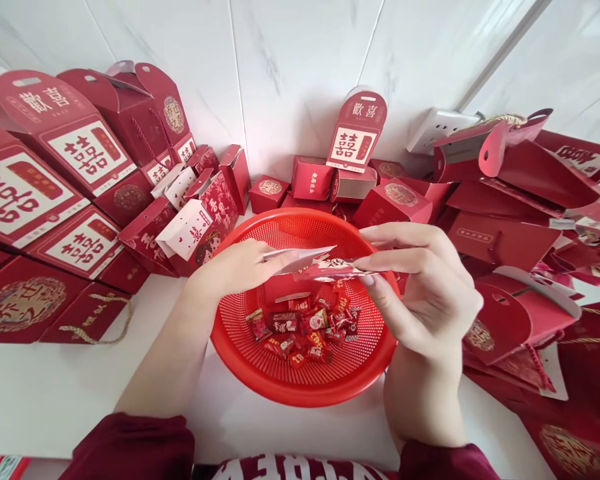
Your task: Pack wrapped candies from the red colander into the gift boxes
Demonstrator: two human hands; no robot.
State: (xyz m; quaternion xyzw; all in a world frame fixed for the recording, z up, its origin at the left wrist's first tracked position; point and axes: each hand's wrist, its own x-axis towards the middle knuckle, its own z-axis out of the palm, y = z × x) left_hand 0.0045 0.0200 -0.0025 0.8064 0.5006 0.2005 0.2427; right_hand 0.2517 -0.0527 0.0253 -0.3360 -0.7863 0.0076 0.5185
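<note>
My left hand (243,265) grips a small red cardboard box (281,288) by its side. The box has a raised white inner flap and is held over a red plastic basket (300,395). Between the thumb and fingers of my right hand (423,300) is a flat red wrapped candy (336,269) with pale printing, right at the box's top. How far the candy is inside the box I cannot tell. Several wrapped candies (310,330) in red and gold lie in the bottom of the basket.
Large red gift boxes (87,157) stand stacked on the left, with smaller boxes (195,227) beside them. More small boxes (313,179) line the tiled wall behind the basket. Red boxes (510,240) pile up on the right, near a white power strip (437,127).
</note>
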